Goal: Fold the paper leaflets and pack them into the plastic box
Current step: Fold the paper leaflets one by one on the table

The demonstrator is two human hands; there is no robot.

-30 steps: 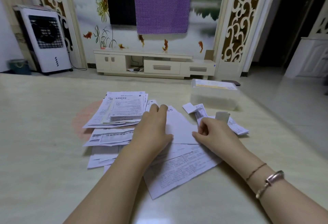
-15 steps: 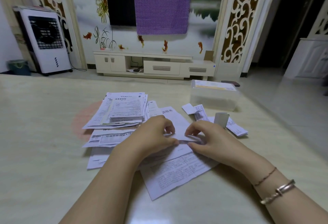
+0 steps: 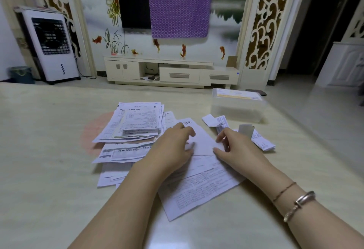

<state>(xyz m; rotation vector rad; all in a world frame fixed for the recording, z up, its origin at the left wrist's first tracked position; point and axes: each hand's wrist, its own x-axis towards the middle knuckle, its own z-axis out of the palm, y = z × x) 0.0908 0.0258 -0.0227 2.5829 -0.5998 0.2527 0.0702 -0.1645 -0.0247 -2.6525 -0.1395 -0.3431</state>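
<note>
A white paper leaflet [image 3: 203, 140] lies folded over in the middle of the table, its crease towards me. My left hand [image 3: 173, 146] grips its left edge with curled fingers and thumb. My right hand [image 3: 236, 148] pinches its right edge, thumb on the crease. Underneath lies a larger printed sheet [image 3: 199, 189]. A stack of unfolded leaflets [image 3: 136, 122] sits to the left. The clear plastic box [image 3: 237, 108], its lid on, stands at the far right. Small folded leaflets [image 3: 260, 140] lie in front of the box.
The pale table [image 3: 49, 170] stretches wide around the papers, with its right edge running diagonally past the box. Beyond it are a white TV cabinet [image 3: 169, 71], an air cooler [image 3: 51, 43] and a purple cloth on the wall.
My left hand went from lying flat on the leaflet to curling round its left edge. My right hand came in from the right and took the other edge; both now sit slightly apart.
</note>
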